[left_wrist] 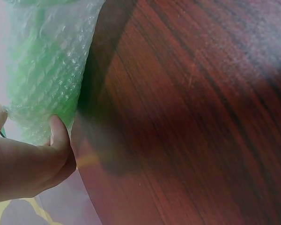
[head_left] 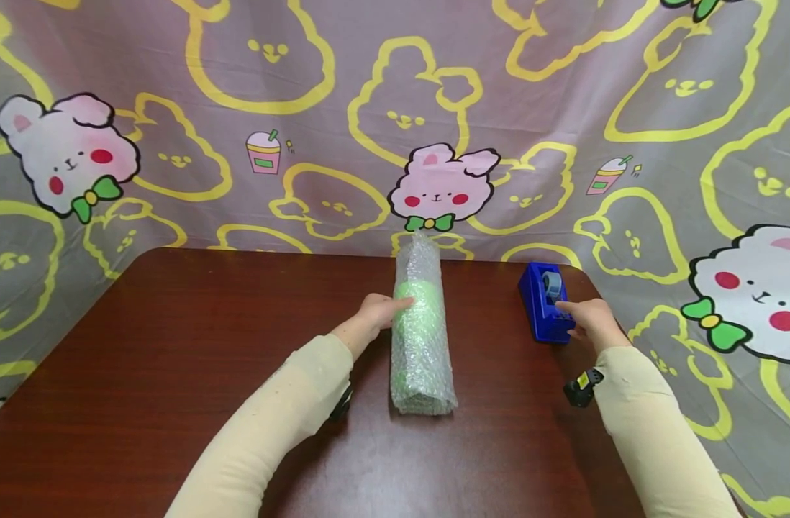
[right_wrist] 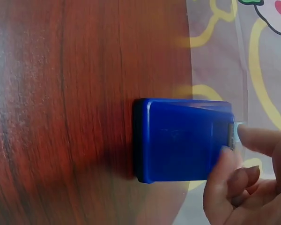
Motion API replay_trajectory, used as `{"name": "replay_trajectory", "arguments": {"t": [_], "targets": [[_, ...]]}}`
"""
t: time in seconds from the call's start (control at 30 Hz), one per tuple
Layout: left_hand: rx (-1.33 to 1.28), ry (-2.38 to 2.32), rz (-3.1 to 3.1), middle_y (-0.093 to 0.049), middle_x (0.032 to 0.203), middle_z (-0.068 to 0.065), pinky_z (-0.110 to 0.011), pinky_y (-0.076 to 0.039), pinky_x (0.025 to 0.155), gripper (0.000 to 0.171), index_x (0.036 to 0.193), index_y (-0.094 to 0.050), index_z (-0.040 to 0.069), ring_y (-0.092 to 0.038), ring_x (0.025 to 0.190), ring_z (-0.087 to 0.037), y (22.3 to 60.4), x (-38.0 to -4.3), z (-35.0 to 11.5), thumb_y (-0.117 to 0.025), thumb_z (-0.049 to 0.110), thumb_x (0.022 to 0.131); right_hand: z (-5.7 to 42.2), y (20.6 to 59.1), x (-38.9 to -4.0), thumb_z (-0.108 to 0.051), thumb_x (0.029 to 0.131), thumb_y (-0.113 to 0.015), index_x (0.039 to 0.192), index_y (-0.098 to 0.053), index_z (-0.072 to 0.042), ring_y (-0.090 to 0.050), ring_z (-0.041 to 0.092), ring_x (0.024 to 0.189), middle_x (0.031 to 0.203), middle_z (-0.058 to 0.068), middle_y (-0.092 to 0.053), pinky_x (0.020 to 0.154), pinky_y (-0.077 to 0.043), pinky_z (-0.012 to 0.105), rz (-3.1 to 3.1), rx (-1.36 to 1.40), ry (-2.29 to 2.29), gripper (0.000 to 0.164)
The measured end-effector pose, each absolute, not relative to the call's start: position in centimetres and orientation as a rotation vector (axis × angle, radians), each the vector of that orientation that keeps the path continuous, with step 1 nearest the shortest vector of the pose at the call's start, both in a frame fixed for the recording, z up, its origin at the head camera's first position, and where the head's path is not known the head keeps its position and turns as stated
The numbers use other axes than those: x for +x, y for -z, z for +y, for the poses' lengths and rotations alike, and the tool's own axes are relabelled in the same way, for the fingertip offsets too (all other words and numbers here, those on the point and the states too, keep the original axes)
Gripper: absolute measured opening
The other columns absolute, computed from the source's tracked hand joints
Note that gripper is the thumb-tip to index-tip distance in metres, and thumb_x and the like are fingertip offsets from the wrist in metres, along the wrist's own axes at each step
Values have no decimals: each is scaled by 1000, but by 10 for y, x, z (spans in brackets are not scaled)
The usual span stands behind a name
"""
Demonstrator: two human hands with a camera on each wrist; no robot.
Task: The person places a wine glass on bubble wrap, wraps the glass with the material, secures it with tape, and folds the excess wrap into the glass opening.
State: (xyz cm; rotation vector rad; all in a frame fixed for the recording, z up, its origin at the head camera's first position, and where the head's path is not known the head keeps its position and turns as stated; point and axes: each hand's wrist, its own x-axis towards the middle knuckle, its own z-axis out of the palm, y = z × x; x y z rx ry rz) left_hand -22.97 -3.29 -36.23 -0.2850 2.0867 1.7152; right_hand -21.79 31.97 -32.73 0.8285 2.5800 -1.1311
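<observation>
A long bundle of clear bubble wrap (head_left: pixel 424 360), with something light green showing through it, lies lengthwise on the table. My left hand (head_left: pixel 380 311) holds its left side, one finger reaching over the top. In the left wrist view, the finger and thumb of my left hand (left_wrist: pixel 37 164) press into the wrap (left_wrist: pixel 47 70). At the right stands a blue tape dispenser (head_left: pixel 544 306) with a roll of clear tape (head_left: pixel 552 283). My right hand (head_left: pixel 592 320) is at its front end. In the right wrist view, thumb and forefinger pinch the tape's end (right_wrist: pixel 238 129) by the cutter.
The dark red-brown wooden table (head_left: pixel 207 345) ends at a patterned curtain (head_left: pixel 343 144) with rabbit drawings behind it. The dispenser stands near the table's right edge. A black wrist camera (head_left: pixel 583 388) sits on the right sleeve.
</observation>
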Motion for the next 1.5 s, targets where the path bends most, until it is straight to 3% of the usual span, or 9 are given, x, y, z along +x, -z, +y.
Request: {"name": "replay_trajectory", "arguments": {"t": [0.17,0.33,0.47,0.6,0.8,0.97,1.2,1.4,1.5], "targets": [[-283,-1719,2084,-42,141,-16,-42,-36,109,61,132,-44,-4,-45,128,-30,364,-230,-32,-63,33,87,322,337,-223,-20,92,-51,131,-27,12,-41,7,43,78,8,-38,62,-58,27,2470,899,1396,56],[-268,-1730,2093,-46,137,-17,-39,-41,105,60,130,-45,-5,-47,125,-29,364,-231,-32,-63,32,87,322,339,-220,-20,94,-46,140,-20,15,-57,31,93,121,35,-44,77,-57,35,2469,849,1436,63],[-263,-1744,2092,-48,135,-17,-38,-42,103,58,129,-47,-5,-48,124,-28,365,-232,-32,-63,32,87,320,338,-216,-23,96,-40,142,-15,15,-38,42,128,146,34,-25,86,-53,40,2443,779,1476,64],[-265,-1756,2082,-47,136,-17,-38,-43,103,58,129,-46,-5,-48,125,-28,366,-233,-31,-63,32,87,322,337,-215,-26,96,-41,141,-21,13,-52,33,105,137,31,-37,84,-55,38,2484,773,1414,63],[-275,-1756,2080,-47,136,-16,-38,-43,103,58,130,-47,-4,-50,123,-28,367,-233,-31,-64,32,87,325,336,-215,-26,96,-43,137,-24,8,-47,17,76,100,13,-40,79,-51,41,2419,825,1565,57],[-269,-1746,2075,-46,138,-16,-39,-41,105,58,130,-47,-3,-48,125,-28,366,-233,-30,-63,33,87,322,337,-213,-26,93,-45,117,-38,0,-40,14,70,90,3,-39,68,-52,37,2397,867,1680,36],[-256,-1726,2090,-46,137,-15,-40,-41,105,58,130,-48,-2,-49,123,-28,367,-234,-29,-63,34,87,316,338,-212,-22,91,-48,121,-36,-4,-39,14,76,92,0,-39,68,-49,33,2304,989,1869,37],[-256,-1709,2111,-48,136,-15,-42,-40,105,57,129,-50,-1,-52,121,-28,366,-233,-29,-62,36,88,317,342,-211,-20,92,-46,91,-46,-14,-38,12,68,81,-4,-41,62,-44,28,2297,986,1952,6],[-265,-1707,2117,-49,135,-14,-43,-40,105,56,128,-50,-1,-53,119,-28,366,-232,-28,-62,36,87,319,345,-210,-15,91,-46,72,-51,-17,-37,7,56,62,-11,-43,54,-39,26,2315,958,2016,20]]}}
